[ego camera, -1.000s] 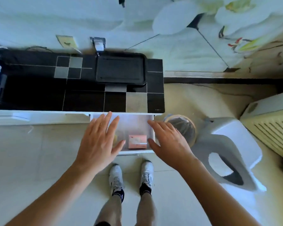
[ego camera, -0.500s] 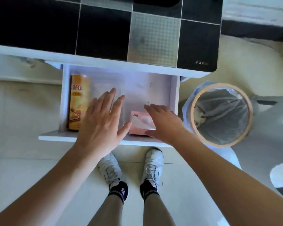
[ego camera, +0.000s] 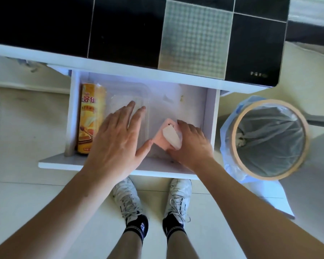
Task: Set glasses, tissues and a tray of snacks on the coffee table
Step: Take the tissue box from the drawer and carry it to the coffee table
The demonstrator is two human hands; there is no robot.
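Observation:
A white drawer (ego camera: 211, 116) stands pulled out from under the black-tiled coffee table (ego camera: 120, 28). Inside on the right, a pink tissue pack (ego camera: 165, 133) with a white tissue sticking out is tilted up, and my right hand (ego camera: 191, 144) is shut on it. My left hand (ego camera: 118, 139) hovers flat and open over a clear plastic container (ego camera: 138, 94) in the drawer's middle. An orange snack tube (ego camera: 90, 116) lies along the drawer's left wall.
A round bin (ego camera: 269, 139) with a grey liner stands on the floor right of the drawer. My two feet in white shoes (ego camera: 178, 199) stand just in front of the drawer front. Pale floor tiles lie to the left.
My right hand has closed on the tissue pack and tipped it up from the drawer floor. The view has come closer to the drawer. My left hand stays spread over the container.

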